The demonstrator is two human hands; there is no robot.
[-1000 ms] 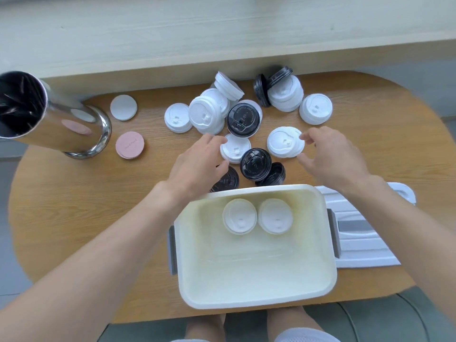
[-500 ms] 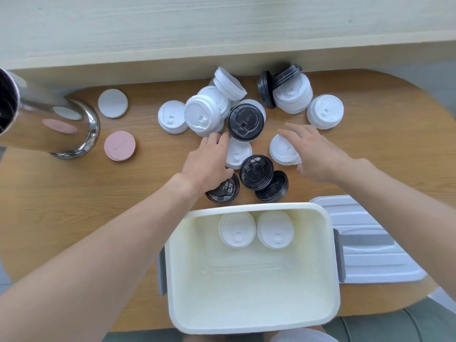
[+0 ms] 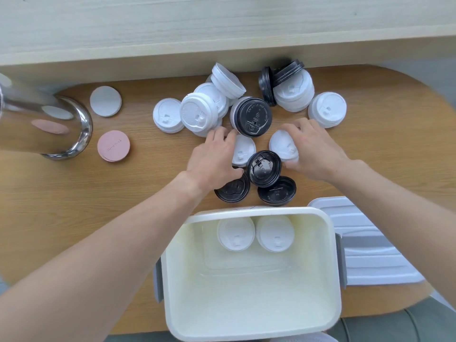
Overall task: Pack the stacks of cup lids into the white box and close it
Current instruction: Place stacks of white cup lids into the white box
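Your right hand (image 3: pixel 314 150) curls over a white lid stack (image 3: pixel 282 145), fingers at its far edge and thumb at its near edge; half a second ago it only lay over that stack. Your left hand (image 3: pixel 214 157) rests beside another white lid stack (image 3: pixel 243 150), fingers loosely bent against its left rim; whether it grips, you cannot tell. It has crept slightly further forward.

Between both hands: one tilted black lid stack (image 3: pixel 264 168); two black lids flat just beyond the box; one larger black-topped stack (image 3: pixel 251 117) with raised lettering too small to read.

White box (image 3: pixel 251 304), open, nearest you: two white lid stacks inside against its far wall. Box lid (image 3: pixel 370 243) lies to its right.

Left: one pink disc (image 3: pixel 113 146) with illegible writing, one white disc (image 3: pixel 105 101), one steel canister (image 3: pixel 44 124).
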